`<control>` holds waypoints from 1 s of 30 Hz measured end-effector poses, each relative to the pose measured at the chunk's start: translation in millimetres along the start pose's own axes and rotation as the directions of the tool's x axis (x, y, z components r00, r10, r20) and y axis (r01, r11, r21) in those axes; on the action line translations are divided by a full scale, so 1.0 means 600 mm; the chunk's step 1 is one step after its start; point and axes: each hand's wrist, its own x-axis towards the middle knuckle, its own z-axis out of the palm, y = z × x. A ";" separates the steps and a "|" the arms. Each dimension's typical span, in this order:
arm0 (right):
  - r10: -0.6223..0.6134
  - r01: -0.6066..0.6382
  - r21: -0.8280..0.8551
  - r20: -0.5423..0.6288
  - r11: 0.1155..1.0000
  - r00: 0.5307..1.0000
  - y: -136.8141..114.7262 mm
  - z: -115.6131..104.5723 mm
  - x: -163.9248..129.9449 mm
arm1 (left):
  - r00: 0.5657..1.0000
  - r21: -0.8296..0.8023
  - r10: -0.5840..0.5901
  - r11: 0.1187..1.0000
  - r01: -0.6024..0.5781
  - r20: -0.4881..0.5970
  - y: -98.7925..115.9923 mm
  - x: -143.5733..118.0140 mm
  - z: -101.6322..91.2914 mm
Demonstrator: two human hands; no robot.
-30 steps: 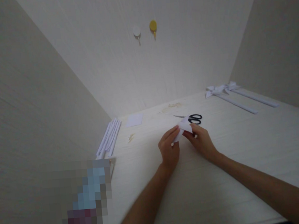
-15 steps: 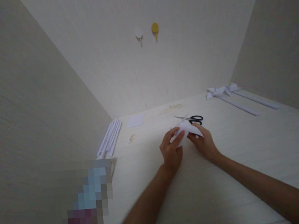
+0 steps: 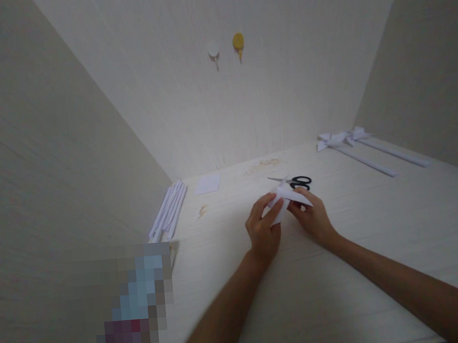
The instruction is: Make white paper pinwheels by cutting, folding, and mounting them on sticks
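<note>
I see both hands over the middle of the surface (image 3: 376,223), holding one folded white paper (image 3: 289,198) between them. The left hand (image 3: 262,231) pinches its left part with thumb and fingers, and the right hand (image 3: 314,220) pinches its right part. The paper is lifted a little above the surface. Just behind it lie black scissors (image 3: 298,181). White strips (image 3: 168,210) lie at the left wall.
</note>
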 end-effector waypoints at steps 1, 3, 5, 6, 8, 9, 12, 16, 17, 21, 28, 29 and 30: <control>-0.006 0.006 -0.006 -0.001 1.000 1.000 0.000 0.000 0.000 | 1.000 0.002 0.003 1.000 -0.003 0.003 0.000 0.000 0.000; -0.017 0.017 -0.026 -0.006 1.000 1.000 0.001 0.000 0.000 | 1.000 0.009 0.010 1.000 -0.011 0.014 0.001 0.001 0.000; -0.035 0.035 -0.052 -0.007 0.998 0.999 0.003 -0.001 0.000 | 1.000 0.019 0.014 1.000 -0.015 0.028 0.001 0.002 0.000; -0.044 0.044 -0.066 -0.006 0.997 0.999 0.004 -0.001 0.000 | 0.999 0.023 0.015 1.000 -0.015 0.034 0.001 0.002 0.000; -0.058 0.057 -0.091 0.000 0.994 0.998 0.006 -0.001 0.000 | 0.999 0.030 0.012 0.999 -0.013 0.043 0.001 0.002 0.000; -0.061 0.061 -0.102 0.003 0.993 0.998 0.006 -0.001 0.000 | 0.999 0.033 0.010 0.999 -0.012 0.046 0.001 0.001 0.001; -0.055 0.054 -0.121 -0.002 0.991 0.998 0.006 -0.001 0.000 | 0.998 0.041 0.006 0.999 -0.008 0.056 0.000 0.000 0.002; -0.015 0.014 -0.104 -0.007 0.994 1.000 0.006 -0.001 -0.001 | 0.998 0.052 0.005 0.999 -0.009 0.068 0.001 0.000 0.002; -0.006 0.006 -0.096 -0.008 0.995 1.000 0.007 -0.001 -0.001 | 0.998 0.051 0.006 0.999 -0.009 0.070 0.001 0.000 0.002; 0.004 -0.004 -0.075 -0.012 0.997 1.000 0.010 -0.001 -0.001 | 0.997 0.047 -0.009 0.999 0.005 0.077 0.002 -0.001 0.002; -0.040 0.039 -0.058 -0.025 0.998 0.999 0.002 -0.004 0.001 | 0.995 0.014 -0.059 0.998 0.058 0.078 0.000 -0.002 0.004; -0.044 0.043 -0.060 -0.026 0.997 0.999 0.001 -0.005 0.001 | 0.995 0.009 -0.063 0.998 0.063 0.077 0.000 -0.003 0.004; -0.048 0.047 -0.063 -0.024 0.997 0.999 0.000 -0.005 0.002 | 0.995 0.008 -0.066 0.998 0.066 0.077 0.000 -0.003 0.004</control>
